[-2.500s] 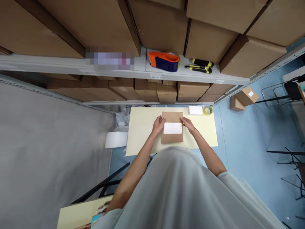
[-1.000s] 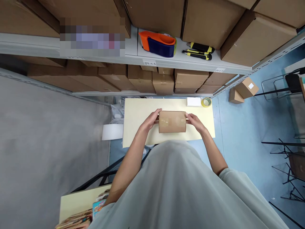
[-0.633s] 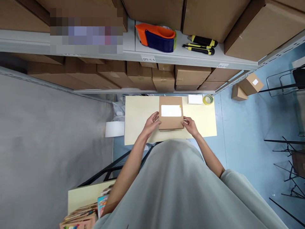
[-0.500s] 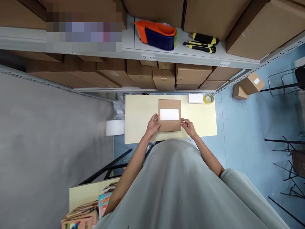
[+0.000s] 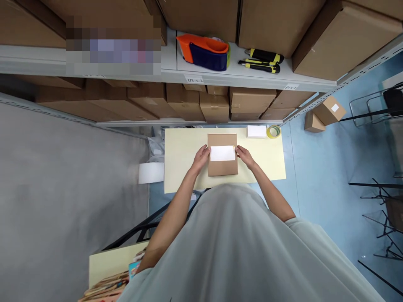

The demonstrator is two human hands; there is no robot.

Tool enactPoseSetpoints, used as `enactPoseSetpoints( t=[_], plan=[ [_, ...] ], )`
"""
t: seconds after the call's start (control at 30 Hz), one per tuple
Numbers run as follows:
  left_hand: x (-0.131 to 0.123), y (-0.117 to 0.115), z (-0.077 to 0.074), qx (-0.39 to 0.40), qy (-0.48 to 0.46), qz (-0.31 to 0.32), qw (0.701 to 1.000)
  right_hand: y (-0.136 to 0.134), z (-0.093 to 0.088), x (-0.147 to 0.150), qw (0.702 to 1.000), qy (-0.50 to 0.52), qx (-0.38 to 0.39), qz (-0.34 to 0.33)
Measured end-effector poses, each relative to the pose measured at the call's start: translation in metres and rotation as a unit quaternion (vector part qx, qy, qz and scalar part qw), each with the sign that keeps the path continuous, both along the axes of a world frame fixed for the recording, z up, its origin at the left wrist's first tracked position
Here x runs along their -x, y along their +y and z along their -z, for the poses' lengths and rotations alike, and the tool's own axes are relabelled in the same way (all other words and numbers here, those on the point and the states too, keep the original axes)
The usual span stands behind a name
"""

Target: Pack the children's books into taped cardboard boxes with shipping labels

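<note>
A flat brown cardboard box (image 5: 222, 169) lies on the pale yellow table (image 5: 182, 159), with a blank-looking white label (image 5: 222, 153) across its upper face. My left hand (image 5: 200, 157) grips the box's left edge, its fingertips by the label's left end. On the opposite side, my right hand (image 5: 246, 157) holds the right edge, fingers at the label's right end. Behind the box, a small white box (image 5: 256, 131) stands beside a roll of yellowish tape (image 5: 273, 131) at the table's back right.
A shelf (image 5: 220, 79) full of cardboard boxes rises behind the table. On it lie an orange-and-blue tape dispenser (image 5: 206, 52) and several yellow-black utility knives (image 5: 263, 61). A white roll (image 5: 151, 173) sits left of the table. Books (image 5: 107, 286) lie at lower left.
Both hands have slid farther up the box's sides, toward the label's ends. The whole view has shifted slightly; the box stays at about the same place on the table.
</note>
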State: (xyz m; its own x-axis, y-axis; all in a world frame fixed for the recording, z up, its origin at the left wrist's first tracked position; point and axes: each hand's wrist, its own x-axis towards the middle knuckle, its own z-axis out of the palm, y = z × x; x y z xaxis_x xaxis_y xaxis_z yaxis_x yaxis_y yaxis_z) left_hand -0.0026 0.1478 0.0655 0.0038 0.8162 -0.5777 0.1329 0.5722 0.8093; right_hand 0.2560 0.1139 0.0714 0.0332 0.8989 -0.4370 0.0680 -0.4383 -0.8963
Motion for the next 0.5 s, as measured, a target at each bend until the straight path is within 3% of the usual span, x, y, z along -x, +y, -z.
enactPoseSetpoints(
  t=[0.13, 0.37, 0.5],
  plan=[
    [-0.001, -0.001, -0.021, -0.02, 0.006, -0.01, 1.0, -0.001, -0.024, 0.009, 0.998, 0.033, 0.031, 0.05],
    [0.012, -0.033, -0.074, -0.094, -0.036, -0.026, 0.995, -0.034, -0.074, 0.002, 0.995, 0.025, -0.031, 0.097],
    [0.012, -0.05, -0.073, -0.101, -0.014, -0.015, 0.995, -0.049, -0.074, 0.0, 0.993, -0.042, -0.039, 0.103]
  ],
)
